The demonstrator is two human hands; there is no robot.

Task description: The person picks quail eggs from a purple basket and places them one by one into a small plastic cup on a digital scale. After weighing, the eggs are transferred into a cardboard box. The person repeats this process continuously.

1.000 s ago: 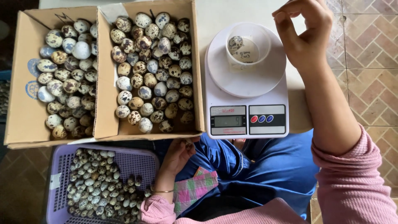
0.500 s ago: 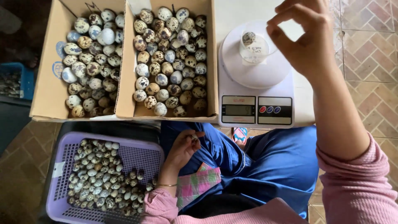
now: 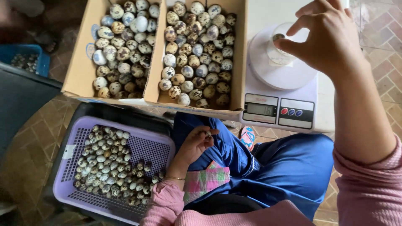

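My right hand [image 3: 331, 37] is raised over the white kitchen scale [image 3: 279, 94] on the right, thumb and forefinger pinched narrow on a speckled quail egg [image 3: 278, 37] held just above the small clear cup [image 3: 279, 54] that stands on the scale's round plate. My left hand [image 3: 196, 144] rests low on my blue-trousered lap, fingers curled around another egg [image 3: 207, 134] near its fingertips. Just left of it sits a purple slotted basket [image 3: 153, 146] partly filled with eggs. On the far side, two open cardboard boxes [image 3: 155, 62] packed with eggs stand side by side, just left of the scale.
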